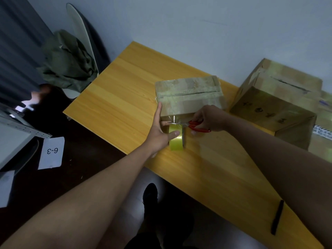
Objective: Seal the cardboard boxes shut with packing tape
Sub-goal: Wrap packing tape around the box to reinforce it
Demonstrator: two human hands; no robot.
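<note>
Small cardboard box (pixel 190 95) on wooden counter (pixel 115 108), flaps down, clear tape across top, slit along centre seam still visible; contents hidden. Larger cardboard box (pixel 274 103) just right of it, also taped on top, near side open and facing camera, looks empty inside as far as visible. More cardboard at far right edge, partly cut off.

Left hand (pixel 161 130) at near-left corner of small box: fingers straight up against box side, thumb curled onto yellow tape roll (pixel 176 140), pinning it upright on counter just in front of box. Strip of clear tape (pixel 173 119) running from box front down to roll.

Right hand (pixel 208 118) grip closed through red handles of scissors (pixel 195 126), blades pointing left, across tape strip between box and roll.

Black marker (pixel 277 219) near counter's front edge, well apart on right. Wide bare counter left of small box out to left edge. Chair with green jacket (pixel 68 62) beyond left corner. Paper sheet marked "6-3" (pixel 52 152) on floor.
</note>
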